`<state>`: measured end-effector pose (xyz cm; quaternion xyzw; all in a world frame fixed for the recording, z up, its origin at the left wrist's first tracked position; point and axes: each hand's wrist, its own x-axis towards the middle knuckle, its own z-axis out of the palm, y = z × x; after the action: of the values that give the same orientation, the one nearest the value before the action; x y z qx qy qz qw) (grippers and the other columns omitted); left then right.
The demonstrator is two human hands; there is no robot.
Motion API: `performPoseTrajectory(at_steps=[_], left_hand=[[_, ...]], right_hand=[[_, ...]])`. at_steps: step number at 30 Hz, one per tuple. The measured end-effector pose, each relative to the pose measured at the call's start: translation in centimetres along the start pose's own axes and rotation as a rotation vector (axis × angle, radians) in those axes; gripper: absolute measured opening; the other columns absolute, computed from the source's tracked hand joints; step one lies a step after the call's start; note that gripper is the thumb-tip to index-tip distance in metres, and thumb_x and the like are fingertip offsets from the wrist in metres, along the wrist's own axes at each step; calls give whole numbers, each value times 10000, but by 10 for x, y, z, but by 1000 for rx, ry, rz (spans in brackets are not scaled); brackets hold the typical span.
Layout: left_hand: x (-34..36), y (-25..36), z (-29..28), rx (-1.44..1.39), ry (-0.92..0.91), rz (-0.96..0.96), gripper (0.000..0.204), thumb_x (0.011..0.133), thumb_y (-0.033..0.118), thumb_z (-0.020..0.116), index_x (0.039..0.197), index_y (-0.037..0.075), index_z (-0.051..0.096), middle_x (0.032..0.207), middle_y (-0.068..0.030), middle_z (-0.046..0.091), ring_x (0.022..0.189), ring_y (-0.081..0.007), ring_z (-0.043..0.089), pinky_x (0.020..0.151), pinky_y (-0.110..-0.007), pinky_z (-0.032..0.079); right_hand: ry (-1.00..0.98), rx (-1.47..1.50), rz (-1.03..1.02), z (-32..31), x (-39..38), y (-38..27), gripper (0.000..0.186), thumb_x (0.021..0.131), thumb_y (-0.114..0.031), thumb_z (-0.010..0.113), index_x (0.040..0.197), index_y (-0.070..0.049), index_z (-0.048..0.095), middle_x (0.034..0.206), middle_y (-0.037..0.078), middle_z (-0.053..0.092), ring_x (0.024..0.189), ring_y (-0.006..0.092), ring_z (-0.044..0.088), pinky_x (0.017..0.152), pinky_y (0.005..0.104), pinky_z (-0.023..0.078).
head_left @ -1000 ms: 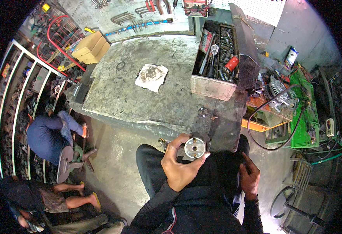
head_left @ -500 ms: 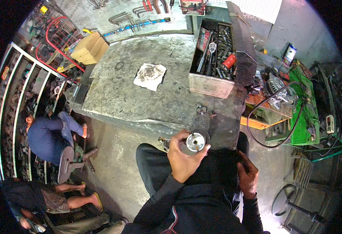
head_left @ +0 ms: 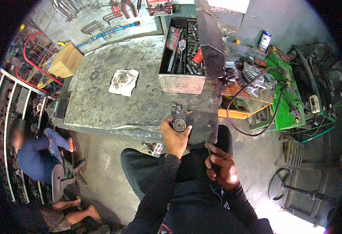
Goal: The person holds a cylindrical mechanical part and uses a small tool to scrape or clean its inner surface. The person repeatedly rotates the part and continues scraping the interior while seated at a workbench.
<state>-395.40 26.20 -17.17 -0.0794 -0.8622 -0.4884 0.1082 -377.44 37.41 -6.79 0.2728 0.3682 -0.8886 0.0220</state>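
Left hand point(head_left: 175, 138) clamped round a small round metal part point(head_left: 179, 124), held at the near edge of the worn counter point(head_left: 112, 105), apparently for support. Right hand point(head_left: 221, 167) rests low at the lap, fingers closed on a thin tool point(head_left: 209, 147). An open toolbox point(head_left: 182, 62) stands just beyond.

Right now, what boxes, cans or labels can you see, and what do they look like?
Cardboard box: far left corner of the workbench, brown, rectangular, closed.
Can: beyond the bench on the right, upright cylinder, white and blue label.
Red packet: in the open metal toolbox, flat, red with white marks.
White sheet: on the wall at top, pale, print too small to tell.
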Motion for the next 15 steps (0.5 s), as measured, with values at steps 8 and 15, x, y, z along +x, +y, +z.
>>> performPoseTrajectory(at_steps=[8, 15], left_hand=[[14, -7, -28, -60, -210, -13, 646, 673, 155, 957, 1226, -1, 661, 1141, -136, 698, 886, -220, 675, 733, -350, 556], [17, 5, -30, -98, -205, -92, 701, 673, 80, 953, 1288, 7, 625, 1247, -185, 656, 1129, -383, 651, 963, -439, 527]], right_hand=[[-28, -17, -11, 8, 1, -5, 617, 996, -182, 617, 1547, 39, 450, 803, 106, 605, 517, 162, 496, 485, 299, 436], [60, -357, -123, 14, 6, 4, 569, 993, -155, 646, 1521, 9, 511, 783, 94, 650, 504, 165, 541, 469, 334, 472]])
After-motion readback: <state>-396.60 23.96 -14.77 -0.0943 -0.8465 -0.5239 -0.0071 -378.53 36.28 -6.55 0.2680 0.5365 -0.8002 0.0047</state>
